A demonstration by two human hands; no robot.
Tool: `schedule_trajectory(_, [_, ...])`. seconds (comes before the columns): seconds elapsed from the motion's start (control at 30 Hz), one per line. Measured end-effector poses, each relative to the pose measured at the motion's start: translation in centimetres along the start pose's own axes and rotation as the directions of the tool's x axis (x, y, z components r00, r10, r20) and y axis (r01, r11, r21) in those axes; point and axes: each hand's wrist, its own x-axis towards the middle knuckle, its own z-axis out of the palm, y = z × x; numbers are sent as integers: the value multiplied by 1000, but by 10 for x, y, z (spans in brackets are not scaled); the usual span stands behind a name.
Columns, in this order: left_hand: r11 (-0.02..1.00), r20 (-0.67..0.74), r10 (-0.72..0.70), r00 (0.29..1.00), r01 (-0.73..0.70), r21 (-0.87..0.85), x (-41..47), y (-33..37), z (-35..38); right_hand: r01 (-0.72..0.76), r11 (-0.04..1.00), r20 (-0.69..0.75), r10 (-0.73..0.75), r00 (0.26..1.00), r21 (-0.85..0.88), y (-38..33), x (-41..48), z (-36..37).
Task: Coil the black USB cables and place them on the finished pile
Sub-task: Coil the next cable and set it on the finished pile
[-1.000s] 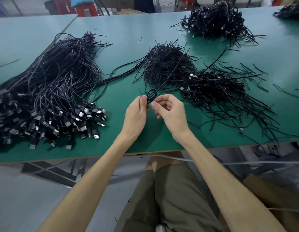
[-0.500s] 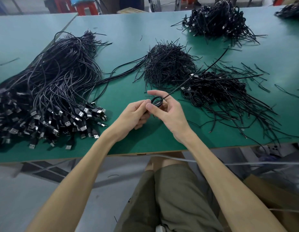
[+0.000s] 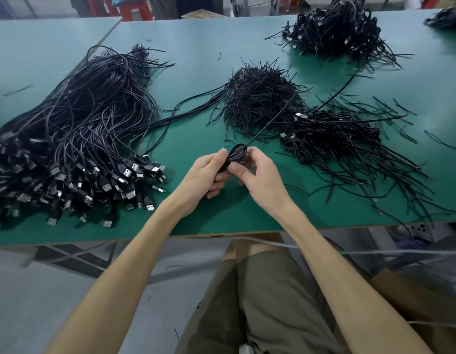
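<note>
A small coil of black USB cable (image 3: 237, 153) sits between my two hands above the green table (image 3: 247, 213). My left hand (image 3: 206, 175) grips the coil from the left with thumb and fingers. My right hand (image 3: 257, 175) pinches it from the right, thumb in front. The cable's loose tail (image 3: 273, 118) runs up and right from the coil over the middle heap. A pile of coiled cables (image 3: 331, 139) lies just right of my hands. A big bundle of straight USB cables (image 3: 76, 139) with plugs toward me fills the left.
A heap of short black ties (image 3: 260, 100) lies behind my hands. Another cable pile (image 3: 334, 29) sits at the far right, and one more at the corner (image 3: 446, 16). Red stools (image 3: 129, 6) stand beyond the table. The table's front edge is just below my wrists.
The coil has grown as more of the tail was wound in. My left hand turned, its fingers now curled under the coil, and both hands shifted slightly toward me.
</note>
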Motion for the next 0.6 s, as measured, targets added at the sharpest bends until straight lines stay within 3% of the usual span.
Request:
schedule_trajectory(0.2, [999,-57,6,998,-4,42,1,0,2,23,992,-25,-26,999,-121,0,-3,6])
schedule_trajectory(0.6, [996,-116,53,992,-43,81,-3,-5,4,-38,999,24,39,999,-14,-1,-4,3])
